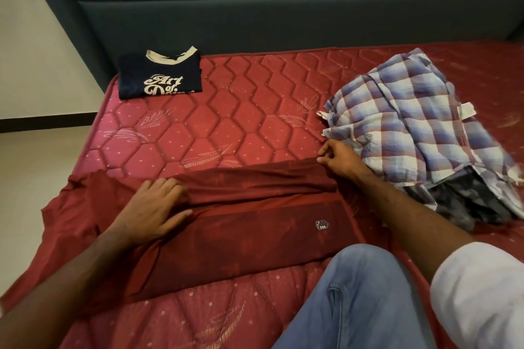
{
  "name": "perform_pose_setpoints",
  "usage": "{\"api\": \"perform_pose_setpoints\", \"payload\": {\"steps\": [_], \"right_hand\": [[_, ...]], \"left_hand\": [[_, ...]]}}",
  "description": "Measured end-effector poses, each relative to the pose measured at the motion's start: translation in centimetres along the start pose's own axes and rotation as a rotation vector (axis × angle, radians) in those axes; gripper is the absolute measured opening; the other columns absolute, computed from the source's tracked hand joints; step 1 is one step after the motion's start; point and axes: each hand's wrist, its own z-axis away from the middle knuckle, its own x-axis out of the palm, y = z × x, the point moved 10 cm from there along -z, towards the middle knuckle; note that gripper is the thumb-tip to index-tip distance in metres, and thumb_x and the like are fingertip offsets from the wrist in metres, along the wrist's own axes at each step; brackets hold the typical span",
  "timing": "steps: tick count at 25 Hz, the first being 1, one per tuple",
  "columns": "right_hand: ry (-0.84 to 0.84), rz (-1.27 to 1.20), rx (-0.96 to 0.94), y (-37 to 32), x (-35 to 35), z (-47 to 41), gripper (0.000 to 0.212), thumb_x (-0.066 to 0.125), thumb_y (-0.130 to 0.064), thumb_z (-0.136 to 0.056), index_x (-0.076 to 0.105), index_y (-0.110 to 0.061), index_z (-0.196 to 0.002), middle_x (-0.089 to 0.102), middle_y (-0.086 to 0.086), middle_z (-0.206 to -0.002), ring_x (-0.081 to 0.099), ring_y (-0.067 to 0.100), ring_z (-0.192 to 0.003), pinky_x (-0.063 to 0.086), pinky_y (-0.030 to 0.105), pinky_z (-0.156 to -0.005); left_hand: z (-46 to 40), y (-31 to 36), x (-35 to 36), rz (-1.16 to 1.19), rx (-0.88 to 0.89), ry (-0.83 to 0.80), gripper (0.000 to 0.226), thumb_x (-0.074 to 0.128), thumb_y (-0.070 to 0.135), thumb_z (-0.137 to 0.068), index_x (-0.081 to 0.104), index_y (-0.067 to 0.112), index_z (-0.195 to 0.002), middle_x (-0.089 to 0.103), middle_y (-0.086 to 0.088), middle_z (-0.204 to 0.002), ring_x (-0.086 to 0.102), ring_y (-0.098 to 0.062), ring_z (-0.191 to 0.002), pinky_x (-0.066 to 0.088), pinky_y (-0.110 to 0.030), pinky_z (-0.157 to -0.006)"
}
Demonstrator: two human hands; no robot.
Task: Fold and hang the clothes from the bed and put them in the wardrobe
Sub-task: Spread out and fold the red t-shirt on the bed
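The red mattress (226, 110) carries a maroon garment (255, 224) under the fingers, a folded navy shirt (158, 76) far beyond them, a plaid pile (419, 127) beside them.

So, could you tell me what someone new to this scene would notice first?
Most likely the maroon garment spread across the near part of the red mattress, with the left hand pressing flat on it and the right hand pinching its far edge. Next, the crumpled plaid shirt heaped to the right, and the folded navy T-shirt at the far left corner.
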Motion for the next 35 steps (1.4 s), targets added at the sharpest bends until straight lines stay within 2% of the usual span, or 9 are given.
{"api": "perform_pose_setpoints", "payload": {"steps": [3, 6, 11, 15, 18, 21, 27, 31, 35], "right_hand": [[0.151, 0.027, -0.098, -1.7, -1.4, 1.4, 0.019, 0.075, -0.024, -0.09, 0.061, -0.012, -0.094, 0.061, -0.003, -0.076, 0.057, 0.012, -0.068, 0.038, 0.028, -0.067], [0.119, 0.099, -0.081, -1.6, -1.0, 2.7, 0.031, 0.079, -0.044, -0.085, 0.062, -0.018, -0.09, 0.064, -0.005, -0.076, 0.06, 0.014, -0.071, 0.044, 0.03, -0.066], [0.181, 0.031, 0.066, 1.0, -2.4, 4.0, 0.021, 0.075, -0.037, -0.085, 0.061, -0.02, -0.084, 0.071, -0.004, -0.075, 0.069, 0.021, -0.074, 0.058, 0.042, -0.08], [-0.044, -0.009, 0.089, 0.6, -0.6, 5.1, 0.04, 0.083, -0.048, -0.081, 0.066, -0.013, -0.094, 0.071, 0.0, -0.084, 0.066, 0.016, -0.078, 0.053, 0.032, -0.072], [-0.153, -0.15, 0.075, 0.2, 0.4, 6.3, 0.037, 0.087, -0.025, -0.08, 0.064, -0.012, -0.104, 0.063, -0.002, -0.075, 0.059, 0.01, -0.068, 0.046, 0.022, -0.063], [-0.122, -0.352, 0.11, 0.6, 0.2, 6.5, 0.027, 0.08, 0.0, -0.082, 0.065, -0.007, -0.104, 0.058, 0.002, -0.068, 0.054, 0.012, -0.062, 0.046, 0.015, -0.056], [-0.133, -0.316, 0.183, 1.6, 0.1, 6.3, 0.013, 0.075, -0.009, -0.09, 0.069, -0.011, -0.101, 0.062, 0.004, -0.077, 0.058, 0.014, -0.069, 0.047, 0.027, -0.055], [-0.167, -0.401, 0.123, 0.3, 0.6, 6.5, 0.03, 0.077, -0.012, -0.089, 0.062, -0.013, -0.115, 0.067, 0.004, -0.092, 0.064, 0.013, -0.081, 0.05, 0.027, -0.06], [-0.213, -0.542, 0.07, 0.1, 1.1, 6.7, 0.049, 0.076, 0.005, -0.085, 0.058, -0.01, -0.128, 0.07, 0.009, -0.112, 0.067, 0.016, -0.093, 0.051, 0.025, -0.067]], "left_hand": [[0.0, 2.2, 0.2, -0.026, 0.126, -0.043, 0.026, 0.051, 0.042, -0.092, 0.057, 0.018, -0.097, 0.055, 0.0, -0.092, 0.056, -0.025, -0.08, 0.04, -0.04, -0.068], [0.3, 2.0, -0.2, 0.005, 0.134, -0.034, 0.014, 0.046, 0.03, -0.092, 0.055, 0.02, -0.094, 0.057, 0.003, -0.085, 0.06, -0.023, -0.074, 0.04, -0.038, -0.064], [0.7, 1.5, -1.6, 0.035, 0.054, 0.011, 0.019, 0.041, 0.029, -0.097, 0.059, 0.021, -0.097, 0.053, 0.003, -0.091, 0.058, -0.023, -0.078, 0.039, -0.037, -0.067], [0.9, 1.7, -2.8, 0.032, 0.006, 0.006, 0.018, 0.049, 0.037, -0.093, 0.053, 0.02, -0.095, 0.051, 0.0, -0.092, 0.053, -0.026, -0.079, 0.042, -0.041, -0.066], [1.9, 2.6, -1.1, -0.003, 0.025, -0.142, 0.026, 0.051, 0.041, -0.081, 0.049, 0.023, -0.099, 0.055, 0.003, -0.093, 0.061, -0.023, -0.079, 0.044, -0.036, -0.063], [2.1, 2.4, -1.5, 0.034, -0.032, -0.164, 0.021, 0.047, 0.034, -0.073, 0.048, 0.024, -0.092, 0.054, 0.004, -0.087, 0.063, -0.023, -0.075, 0.042, -0.033, -0.059], [2.8, 2.0, -1.7, 0.163, 0.006, -0.211, 0.009, 0.047, 0.036, -0.082, 0.05, 0.028, -0.083, 0.051, 0.01, -0.087, 0.06, -0.017, -0.081, 0.044, -0.033, -0.064], [2.8, 1.4, -1.0, 0.122, -0.051, -0.184, 0.023, 0.041, 0.041, -0.092, 0.057, 0.025, -0.098, 0.05, 0.007, -0.093, 0.06, -0.018, -0.082, 0.046, -0.035, -0.064], [1.9, 1.6, -0.9, 0.015, -0.119, -0.147, 0.028, 0.042, 0.05, -0.092, 0.053, 0.025, -0.099, 0.053, 0.006, -0.093, 0.061, -0.02, -0.079, 0.043, -0.036, -0.063]]}}
